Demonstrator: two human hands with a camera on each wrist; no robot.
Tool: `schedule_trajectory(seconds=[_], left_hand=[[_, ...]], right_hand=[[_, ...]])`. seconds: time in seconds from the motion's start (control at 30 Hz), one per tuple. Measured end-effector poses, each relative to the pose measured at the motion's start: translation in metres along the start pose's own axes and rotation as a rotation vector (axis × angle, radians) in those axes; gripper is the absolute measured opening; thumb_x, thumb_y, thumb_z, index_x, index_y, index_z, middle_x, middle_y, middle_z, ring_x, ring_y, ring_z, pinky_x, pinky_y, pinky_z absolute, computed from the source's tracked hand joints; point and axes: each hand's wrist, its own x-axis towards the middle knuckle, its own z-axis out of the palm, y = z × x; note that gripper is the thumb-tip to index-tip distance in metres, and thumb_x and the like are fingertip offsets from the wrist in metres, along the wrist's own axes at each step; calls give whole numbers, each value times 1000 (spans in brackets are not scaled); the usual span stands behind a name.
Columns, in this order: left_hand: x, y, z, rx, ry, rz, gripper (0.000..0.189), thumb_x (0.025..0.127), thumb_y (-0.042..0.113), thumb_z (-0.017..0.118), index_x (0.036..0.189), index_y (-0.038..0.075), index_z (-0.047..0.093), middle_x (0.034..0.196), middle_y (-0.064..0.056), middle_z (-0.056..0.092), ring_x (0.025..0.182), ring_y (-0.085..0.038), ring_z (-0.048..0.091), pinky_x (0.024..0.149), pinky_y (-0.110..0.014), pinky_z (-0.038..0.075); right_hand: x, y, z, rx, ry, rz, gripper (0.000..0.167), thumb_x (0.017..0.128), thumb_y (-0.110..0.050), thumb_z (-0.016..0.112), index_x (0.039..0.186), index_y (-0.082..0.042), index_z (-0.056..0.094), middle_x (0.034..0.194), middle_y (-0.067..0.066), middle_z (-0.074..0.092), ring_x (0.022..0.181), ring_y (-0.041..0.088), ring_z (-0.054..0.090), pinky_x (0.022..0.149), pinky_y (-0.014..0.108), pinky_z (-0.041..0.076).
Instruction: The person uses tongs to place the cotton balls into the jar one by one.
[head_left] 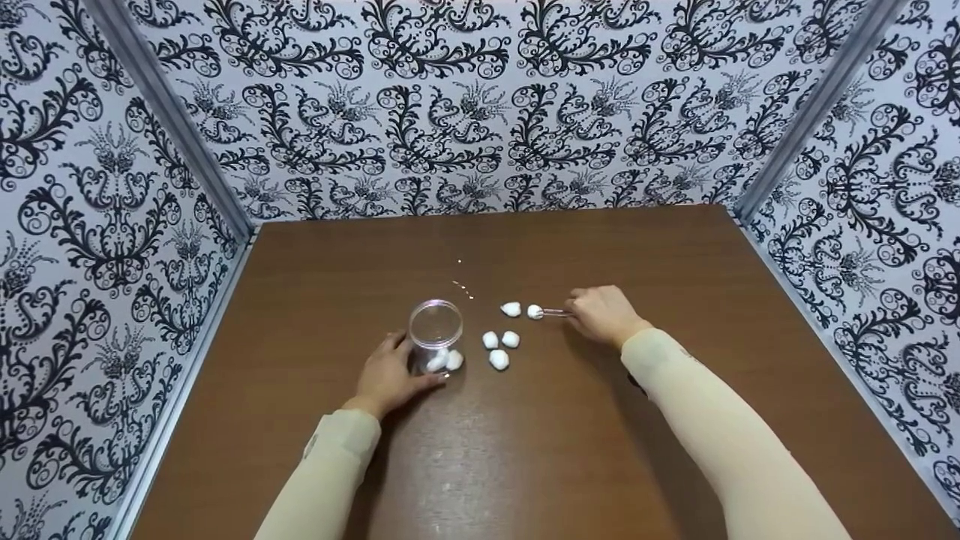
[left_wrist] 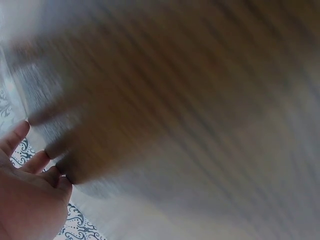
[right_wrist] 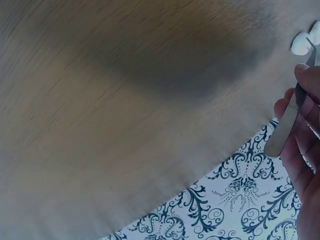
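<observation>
As fingers (right_wrist: pixel 282 107) hold tweezers (right_wrist: pixel 281 137), tips (right_wrist: pixel 312 46) touching cotton (right_wrist: pixel 300 45)

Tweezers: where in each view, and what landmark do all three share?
Head: just right of centre, tweezers between the right hand and a cotton ball.
Left wrist: not in it.
Right wrist: right edge, tweezers in the right hand.
Shared landmark: dark scroll pattern on white.

Brn tbl (head_left: pixel 540 450): jar (head_left: pixel 436 334), 4 loose wht balls (head_left: pixel 499 360).
</observation>
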Motion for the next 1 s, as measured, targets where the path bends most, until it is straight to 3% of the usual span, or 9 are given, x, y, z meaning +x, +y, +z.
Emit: schedule_trajectory(seconds=[0.27, 0.43, 1.0], left_hand=[[-1, 1, 1, 1, -14, -15, 95, 68, 62, 83, 141, 8, 56, 148, -19, 45, 139, -42, 35, 110, -55, 32], [-1, 1, -1, -7, -6, 9, 94, 70, 60, 83, 142, 7, 54, 146, -23, 46, 138, -44, 36, 109, -57, 32], [-2, 0, -3, -13, -7, 20, 91, 71, 58, 83, 142, 9, 55, 145, -25, 46, 136, -46, 37, 109, -57, 33]], right_hand=[[-3, 0, 2, 5, 27, 3, 8, 82, -12, 76, 74, -10, 73, 69, 1, 60, 54, 20, 59, 47, 42, 50], [-4, 3, -6, 23, 25, 16, 8, 85, -13, 73, 78, -12, 76, 72, 0, 59, 54, 19, 57, 46, 42, 49], [-7, -1, -52, 78, 206, -29, 5, 80, -11, 71, 82, -12, 76, 73, -2, 60, 54, 19, 58, 43, 41, 47]])
